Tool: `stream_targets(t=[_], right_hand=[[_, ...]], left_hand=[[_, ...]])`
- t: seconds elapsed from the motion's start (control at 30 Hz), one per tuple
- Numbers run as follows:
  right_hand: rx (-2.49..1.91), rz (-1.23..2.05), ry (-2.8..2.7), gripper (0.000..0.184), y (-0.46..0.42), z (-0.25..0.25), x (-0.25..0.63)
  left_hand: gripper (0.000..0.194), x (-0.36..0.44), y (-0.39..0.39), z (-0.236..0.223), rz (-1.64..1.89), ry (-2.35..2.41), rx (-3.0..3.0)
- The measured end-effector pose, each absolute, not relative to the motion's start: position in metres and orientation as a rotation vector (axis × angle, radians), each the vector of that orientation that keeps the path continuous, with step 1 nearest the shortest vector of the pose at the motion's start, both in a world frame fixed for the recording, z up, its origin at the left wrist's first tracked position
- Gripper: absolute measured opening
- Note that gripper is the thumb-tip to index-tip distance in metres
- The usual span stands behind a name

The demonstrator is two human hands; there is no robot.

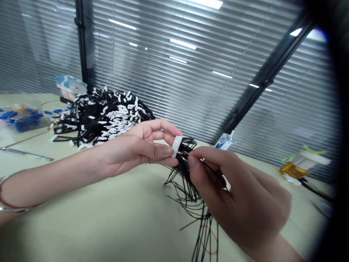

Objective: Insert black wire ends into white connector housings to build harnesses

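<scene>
My left hand (147,145) reaches in from the left, its thumb and fingers closed on a small white plastic connector (177,146). Thin black wires (188,182) spread out beside the connector and hang down toward the table. Just to the right, my right hand (240,193) pinches a black wire (211,168) between thumb and forefinger, close to the connector. Whether that wire's tip is inside the connector cannot be made out. A yellow rubber band (209,238) lies around the lower wires.
A large pile of black cables with white connectors (109,116) lies at the back left. Beside it are a clear bag of blue parts (24,118), a box (71,87) and a metal pen-like rod (27,153). A container of amber liquid (296,169) stands at right. Blinds (169,72) rise behind.
</scene>
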State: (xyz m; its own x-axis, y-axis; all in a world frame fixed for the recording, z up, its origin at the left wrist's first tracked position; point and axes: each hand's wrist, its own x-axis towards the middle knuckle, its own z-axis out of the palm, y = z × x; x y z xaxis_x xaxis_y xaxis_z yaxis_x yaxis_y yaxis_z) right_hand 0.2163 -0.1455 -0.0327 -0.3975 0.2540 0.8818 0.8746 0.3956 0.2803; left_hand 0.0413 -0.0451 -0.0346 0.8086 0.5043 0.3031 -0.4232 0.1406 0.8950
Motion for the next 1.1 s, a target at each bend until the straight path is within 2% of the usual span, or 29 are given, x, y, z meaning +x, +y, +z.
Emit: stream_targets(t=[0.53, 1.1], right_hand=[[-1.014, -0.973, -1.875, 0.014, -0.1466, -0.0344, 0.2147], [-0.894, -0.927, -1.923, 0.010, -0.1380, -0.0374, 0.2178]], left_hand=[[0.021, 0.0429, -0.0457, -0.0355, 0.672, 0.097, 1.246], [0.021, 0.0456, -0.0459, -0.0356, 0.690, 0.125, 1.259]])
